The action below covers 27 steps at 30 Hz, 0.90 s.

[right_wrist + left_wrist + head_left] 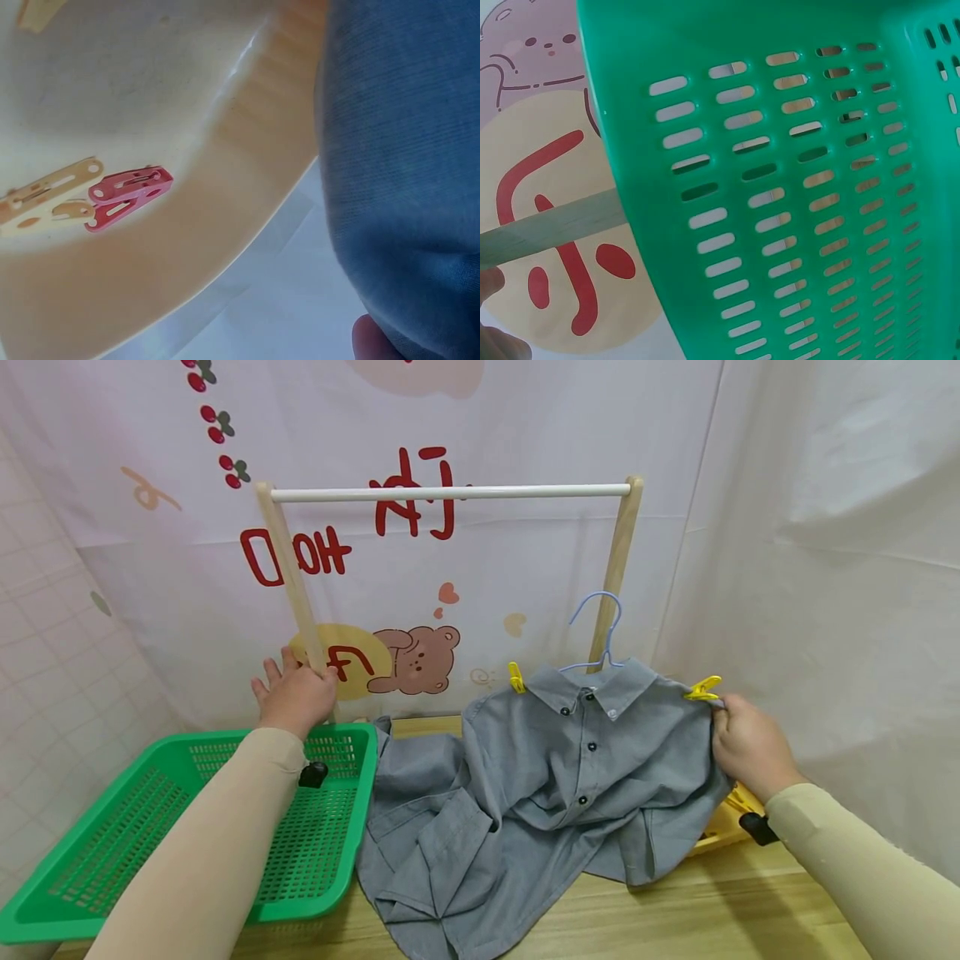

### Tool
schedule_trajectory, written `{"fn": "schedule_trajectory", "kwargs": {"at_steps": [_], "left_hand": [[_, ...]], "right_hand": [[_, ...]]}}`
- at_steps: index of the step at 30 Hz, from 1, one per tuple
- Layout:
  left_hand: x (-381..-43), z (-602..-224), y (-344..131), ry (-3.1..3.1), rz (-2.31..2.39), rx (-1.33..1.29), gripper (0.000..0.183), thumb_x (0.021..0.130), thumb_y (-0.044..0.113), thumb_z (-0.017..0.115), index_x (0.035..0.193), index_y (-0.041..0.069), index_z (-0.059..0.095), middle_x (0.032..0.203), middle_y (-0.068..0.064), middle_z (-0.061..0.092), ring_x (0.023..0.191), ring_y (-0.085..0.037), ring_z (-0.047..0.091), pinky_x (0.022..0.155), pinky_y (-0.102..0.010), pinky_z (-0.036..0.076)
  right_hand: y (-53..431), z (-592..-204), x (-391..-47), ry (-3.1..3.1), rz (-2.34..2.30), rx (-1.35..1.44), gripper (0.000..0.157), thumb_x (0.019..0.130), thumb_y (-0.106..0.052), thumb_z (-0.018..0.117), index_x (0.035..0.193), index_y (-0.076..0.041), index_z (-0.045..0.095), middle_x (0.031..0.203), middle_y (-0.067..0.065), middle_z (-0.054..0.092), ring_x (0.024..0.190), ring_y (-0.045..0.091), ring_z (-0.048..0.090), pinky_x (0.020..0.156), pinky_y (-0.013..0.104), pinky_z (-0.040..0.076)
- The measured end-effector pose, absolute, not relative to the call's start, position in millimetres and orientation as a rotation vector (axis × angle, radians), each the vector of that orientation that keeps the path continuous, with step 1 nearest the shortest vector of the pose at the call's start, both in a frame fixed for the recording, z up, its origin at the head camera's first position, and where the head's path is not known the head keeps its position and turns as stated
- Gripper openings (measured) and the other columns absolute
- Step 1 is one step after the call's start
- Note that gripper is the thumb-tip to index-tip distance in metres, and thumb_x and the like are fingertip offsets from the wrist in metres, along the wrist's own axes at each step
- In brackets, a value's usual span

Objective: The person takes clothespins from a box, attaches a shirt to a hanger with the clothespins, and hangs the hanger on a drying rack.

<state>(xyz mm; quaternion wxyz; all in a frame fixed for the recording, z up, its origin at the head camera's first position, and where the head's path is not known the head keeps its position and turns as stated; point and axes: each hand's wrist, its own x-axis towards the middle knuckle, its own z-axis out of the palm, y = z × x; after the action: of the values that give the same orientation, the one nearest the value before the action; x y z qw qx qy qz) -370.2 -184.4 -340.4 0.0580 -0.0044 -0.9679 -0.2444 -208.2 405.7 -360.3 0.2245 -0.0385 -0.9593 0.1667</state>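
A grey button-up shirt [543, 752] is on a blue hanger [611, 618], whose hook stands out above the collar. One yellow clothespin [517, 677] sits at the shirt's left shoulder in the head view, another yellow clothespin [702, 688] at the right shoulder. My right hand [752, 747] grips the shirt at that right shoulder, by the hanger's end. Beside the left wooden post [298, 589] of a drying rack, my left hand [297, 697] has its fingers spread, with the thumb side at the post. The shirt's lower part lies bunched on the wooden table [675, 910].
The rack's white bar [450, 492] crosses above the shirt. A green basket [360, 827] stands at the left, under my left forearm. Behind the shirt at the right is a yellow basin [723, 831]; a red clothespin [131, 196] and yellow ones lie in it.
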Motion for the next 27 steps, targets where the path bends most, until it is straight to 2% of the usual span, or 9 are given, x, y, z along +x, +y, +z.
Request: {"fn": "schedule_trajectory", "kwargs": {"at_steps": [10,14,21,27], "left_hand": [[-370.3,-339.6,-185.3,-2.959,-0.739,-0.022,0.075,0.111,0.049,0.030,0.149,-0.012,0.049,0.169,-0.036,-0.012,0.154,-0.063,-0.019,0.117,-0.081,-0.015],[-370.0,-338.9,-185.2,-2.969,-0.742,-0.023,0.076,0.111,0.050,0.029,0.151,-0.012,0.047,0.169,-0.036,-0.012,0.154,-0.063,-0.019,0.117,-0.081,-0.015],[-369.2,-337.9,-185.4,-2.969,-0.756,-0.030,0.076,0.111,0.051,0.030,0.151,-0.011,0.046,0.169,-0.037,-0.012,0.154,-0.063,-0.020,0.116,-0.081,-0.016],[-371.4,-338.4,-186.9,-2.981,-0.769,-0.030,0.078,0.111,0.052,0.030,0.149,-0.013,0.048,0.168,-0.038,-0.013,0.153,-0.063,-0.021,0.116,-0.082,-0.017]], "right_hand": [[404.0,-357.5,-211.3,-2.657,0.482,-0.107,0.035,0.113,-0.017,0.031,0.111,0.006,0.058,0.106,0.036,0.064,0.085,0.050,0.064,0.070,0.061,0.049],[400.2,-351.8,-213.7,-2.644,0.483,-0.110,0.035,0.112,-0.017,0.030,0.106,0.004,0.057,0.104,0.037,0.064,0.086,0.054,0.064,0.071,0.065,0.049],[394.5,-336.2,-217.3,-2.621,0.490,-0.145,0.039,0.113,-0.019,0.028,0.096,0.002,0.055,0.084,0.027,0.060,0.070,0.040,0.061,0.061,0.052,0.048],[391.3,-325.2,-220.9,-2.612,0.491,-0.153,0.041,0.113,-0.022,0.024,0.094,0.002,0.053,0.075,0.022,0.056,0.064,0.035,0.058,0.056,0.048,0.046]]}}
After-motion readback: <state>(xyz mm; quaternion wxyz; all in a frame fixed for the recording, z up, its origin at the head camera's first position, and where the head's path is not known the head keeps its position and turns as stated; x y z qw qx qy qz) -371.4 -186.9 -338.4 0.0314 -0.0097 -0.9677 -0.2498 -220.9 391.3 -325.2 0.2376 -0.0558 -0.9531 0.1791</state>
